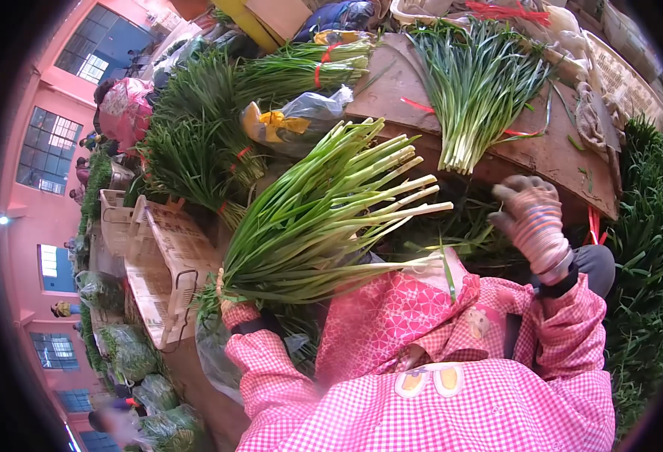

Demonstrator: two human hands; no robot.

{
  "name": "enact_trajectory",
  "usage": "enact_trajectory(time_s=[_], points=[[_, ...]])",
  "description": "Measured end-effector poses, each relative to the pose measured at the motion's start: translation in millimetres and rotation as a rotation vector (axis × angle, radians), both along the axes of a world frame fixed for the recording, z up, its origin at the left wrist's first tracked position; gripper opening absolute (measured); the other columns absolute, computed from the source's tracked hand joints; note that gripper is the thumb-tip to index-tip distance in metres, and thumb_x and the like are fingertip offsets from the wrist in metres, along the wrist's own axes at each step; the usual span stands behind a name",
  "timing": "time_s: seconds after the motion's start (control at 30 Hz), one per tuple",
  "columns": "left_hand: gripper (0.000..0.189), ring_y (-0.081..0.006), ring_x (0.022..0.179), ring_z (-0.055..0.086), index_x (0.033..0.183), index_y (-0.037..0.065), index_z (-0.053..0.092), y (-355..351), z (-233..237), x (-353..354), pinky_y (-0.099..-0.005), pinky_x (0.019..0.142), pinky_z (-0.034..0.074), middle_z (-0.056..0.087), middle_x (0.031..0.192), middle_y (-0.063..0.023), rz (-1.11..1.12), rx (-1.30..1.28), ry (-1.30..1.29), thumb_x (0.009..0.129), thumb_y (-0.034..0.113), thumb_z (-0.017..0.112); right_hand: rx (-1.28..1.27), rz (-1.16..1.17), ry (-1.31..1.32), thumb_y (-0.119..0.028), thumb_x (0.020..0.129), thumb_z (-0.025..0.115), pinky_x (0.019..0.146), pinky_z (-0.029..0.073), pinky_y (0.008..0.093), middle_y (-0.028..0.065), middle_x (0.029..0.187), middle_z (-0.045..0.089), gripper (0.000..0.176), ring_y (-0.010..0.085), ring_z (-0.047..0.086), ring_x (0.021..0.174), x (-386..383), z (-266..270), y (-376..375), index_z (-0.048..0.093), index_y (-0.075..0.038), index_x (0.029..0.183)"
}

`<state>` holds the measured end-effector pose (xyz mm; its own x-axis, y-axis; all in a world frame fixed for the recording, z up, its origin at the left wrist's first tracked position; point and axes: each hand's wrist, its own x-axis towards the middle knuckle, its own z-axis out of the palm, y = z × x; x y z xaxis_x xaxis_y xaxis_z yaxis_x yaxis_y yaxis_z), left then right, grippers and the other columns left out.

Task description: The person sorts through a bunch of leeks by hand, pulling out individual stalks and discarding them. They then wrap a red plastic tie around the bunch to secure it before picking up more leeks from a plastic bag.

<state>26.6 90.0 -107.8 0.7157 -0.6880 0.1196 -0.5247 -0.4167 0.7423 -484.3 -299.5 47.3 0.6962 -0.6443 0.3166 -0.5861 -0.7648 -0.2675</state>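
Note:
My left hand (235, 310), in a knitted glove, is closed around the leafy end of a loose bunch of garlic chives (324, 215). The pale stem ends fan out up and to the right, above my lap. My right hand (533, 222), in a striped glove, is raised at the right with nothing in it, its fingers bent and the thumb apart. Beyond it, another bunch of garlic chives (478, 94) lies on a brown board (572, 158), stems pointing toward me. Red ties (523, 134) lie on the board beside this bunch.
Tied bundles of greens (195, 128) are heaped at the left behind a plastic crate (169, 264). More greens (644, 279) fill the right side. A plastic bag (301, 113) lies by the board's left edge. People (124, 109) are farther off at left.

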Motion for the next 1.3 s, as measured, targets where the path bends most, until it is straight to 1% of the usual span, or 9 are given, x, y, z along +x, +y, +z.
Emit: enact_trajectory(time_s=[0.23,0.47,0.6,0.63,0.7,0.8,0.97,1.13,1.3], points=[[0.041,-0.0278,0.112,0.05,0.118,0.004,0.054,-29,41,-32,-0.0442,0.099,0.036,0.055,0.12,-0.013,0.341,-0.538,0.798,0.091,0.031,0.038,-0.039,0.103,-0.131,-0.036,0.08,0.058,0.068,0.043,0.0406,0.0098,0.077,0.06,0.026,0.0271,0.057,0.076,108,21,60,0.061,-0.01,0.077],[0.041,-0.028,0.111,0.051,0.117,0.004,0.054,-41,63,-49,-0.0448,0.099,0.036,0.056,0.119,-0.0134,0.417,-0.844,1.073,0.091,0.032,0.039,1.506,0.479,-1.024,-0.004,0.083,0.058,0.075,0.047,0.0297,0.0066,0.089,0.062,0.009,0.0169,0.058,0.08,105,27,98,0.063,0.001,0.087],[0.041,-0.0281,0.111,0.051,0.117,0.004,0.054,-44,67,-54,-0.0452,0.099,0.037,0.056,0.119,-0.0136,0.411,-0.933,1.146,0.091,0.032,0.04,1.684,1.237,-0.437,-0.015,0.08,0.066,0.076,0.049,0.036,0.0145,0.088,0.066,0.017,0.0265,0.063,0.083,36,37,54,0.065,0.003,0.082],[0.041,-0.0281,0.111,0.051,0.117,0.004,0.054,-40,63,-47,-0.0452,0.099,0.037,0.056,0.119,-0.0137,0.374,-0.937,1.168,0.091,0.032,0.04,1.755,0.708,-0.089,-0.016,0.077,0.068,0.074,0.049,0.0346,0.0125,0.088,0.066,0.018,0.0251,0.063,0.082,14,42,45,0.066,0.001,0.084],[0.042,-0.031,0.108,0.053,0.116,0.004,0.055,-25,45,-23,-0.0476,0.096,0.039,0.056,0.118,-0.0155,0.203,-0.861,1.243,0.091,0.032,0.037,0.228,0.31,0.152,-0.011,0.073,0.07,0.071,0.049,0.034,0.0117,0.087,0.065,0.016,0.0238,0.063,0.08,25,40,51,0.066,-0.003,0.086],[0.035,-0.0288,0.107,0.054,0.112,0.007,0.058,-40,53,-45,-0.0484,0.093,0.041,0.057,0.117,-0.0146,0.286,-0.898,1.209,0.09,0.029,0.045,0.822,0.391,-0.565,-0.012,0.07,0.07,0.073,0.047,0.0365,0.0102,0.085,0.063,0.022,0.0253,0.061,0.08,45,34,57,0.065,-0.007,0.09],[0.032,-0.0289,0.103,0.056,0.108,0.006,0.06,-48,87,-57,-0.0472,0.092,0.044,0.059,0.113,-0.0138,0.365,-0.919,1.064,0.088,0.028,0.048,0.038,0.409,-0.312,-0.014,0.068,0.069,0.074,0.044,0.0399,0.007,0.093,0.059,0.032,0.0273,0.057,0.087,105,31,74,0.061,-0.01,0.099],[0.028,-0.0257,0.096,0.06,0.102,0.005,0.062,-49,137,-51,-0.0443,0.089,0.046,0.063,0.104,-0.0108,0.202,-0.966,0.924,0.088,0.025,0.048,0.155,0.291,-0.177,-0.025,0.065,0.07,0.078,0.044,0.0427,0.0126,0.098,0.059,0.05,0.0318,0.056,0.091,116,23,56,0.055,-0.009,0.11],[0.025,-0.0229,0.093,0.062,0.101,0.005,0.061,-75,198,-75,-0.0436,0.085,0.048,0.065,0.1,-0.0101,0.086,-0.942,0.957,0.089,0.023,0.049,0.193,0.87,-0.067,-0.024,0.072,0.063,0.075,0.045,0.0432,0.0098,0.101,0.058,0.043,0.0291,0.057,0.094,83,1,113,0.051,-0.012,0.111]])
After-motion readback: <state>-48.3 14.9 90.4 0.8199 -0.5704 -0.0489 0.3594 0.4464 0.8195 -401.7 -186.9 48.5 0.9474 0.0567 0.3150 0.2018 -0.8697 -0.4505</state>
